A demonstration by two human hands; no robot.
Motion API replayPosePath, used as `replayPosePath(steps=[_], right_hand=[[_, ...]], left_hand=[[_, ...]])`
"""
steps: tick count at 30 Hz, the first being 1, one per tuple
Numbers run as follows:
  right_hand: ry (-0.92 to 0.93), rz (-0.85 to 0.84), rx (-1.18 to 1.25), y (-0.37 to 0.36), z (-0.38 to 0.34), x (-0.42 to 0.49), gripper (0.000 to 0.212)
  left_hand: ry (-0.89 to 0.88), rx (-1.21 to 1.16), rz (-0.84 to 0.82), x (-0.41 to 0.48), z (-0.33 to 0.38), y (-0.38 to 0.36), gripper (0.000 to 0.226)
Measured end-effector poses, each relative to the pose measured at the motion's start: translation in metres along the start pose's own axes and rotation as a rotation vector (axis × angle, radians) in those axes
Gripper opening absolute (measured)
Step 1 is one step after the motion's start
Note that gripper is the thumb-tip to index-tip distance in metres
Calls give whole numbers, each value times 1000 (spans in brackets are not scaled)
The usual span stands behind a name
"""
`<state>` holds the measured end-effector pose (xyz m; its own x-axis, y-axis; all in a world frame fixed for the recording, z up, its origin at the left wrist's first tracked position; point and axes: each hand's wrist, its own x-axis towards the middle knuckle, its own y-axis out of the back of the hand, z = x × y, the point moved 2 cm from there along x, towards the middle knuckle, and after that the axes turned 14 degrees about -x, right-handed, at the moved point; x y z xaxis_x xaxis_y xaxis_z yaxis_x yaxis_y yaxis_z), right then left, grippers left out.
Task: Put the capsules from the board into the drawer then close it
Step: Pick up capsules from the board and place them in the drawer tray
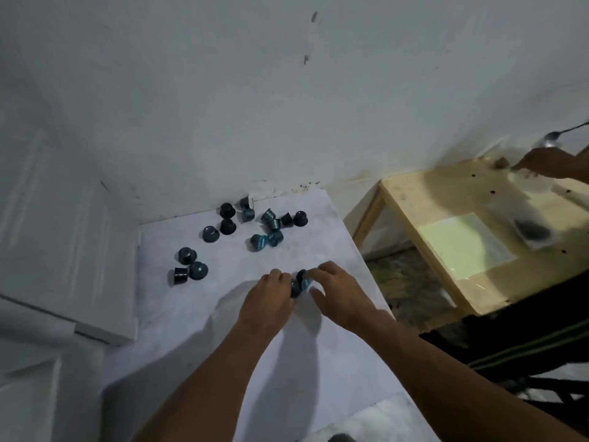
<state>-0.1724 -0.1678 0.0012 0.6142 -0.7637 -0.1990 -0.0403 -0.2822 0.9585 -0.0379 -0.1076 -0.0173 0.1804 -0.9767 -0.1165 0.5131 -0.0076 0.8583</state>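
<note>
Several dark blue and teal capsules lie scattered on a white board. One group sits near the far edge by the wall, and three more lie at the left. My left hand and my right hand meet at the board's middle right. Between them they hold a small bunch of capsules. Both hands curl around that bunch, which they partly hide. The white drawer unit stands to the left of the board; I cannot tell whether a drawer is open.
A white wall rises right behind the board. To the right stands a low wooden table with a plastic bag and a paper on it. Another person's hand with a spoon works at its far right corner.
</note>
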Motion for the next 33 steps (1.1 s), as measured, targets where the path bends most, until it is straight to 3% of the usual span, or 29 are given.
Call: replayPosePath(steps=[4, 14, 19, 29, 33], right_hand=[[45, -59, -3, -12, 6, 24, 30], [117, -137, -47, -11, 28, 66, 22], [110, -164, -39, -6, 32, 74, 23], [223, -159, -133, -11, 27, 63, 37], [236, -240, -202, -16, 29, 59, 45]], left_hand=[[22, -48, -52, 14, -9, -16, 25], [100, -211, 4, 40, -12, -24, 21], [114, -224, 19, 45, -15, -16, 42], [254, -274, 87, 45, -28, -11, 31], [279, -237, 72, 50, -29, -10, 32]])
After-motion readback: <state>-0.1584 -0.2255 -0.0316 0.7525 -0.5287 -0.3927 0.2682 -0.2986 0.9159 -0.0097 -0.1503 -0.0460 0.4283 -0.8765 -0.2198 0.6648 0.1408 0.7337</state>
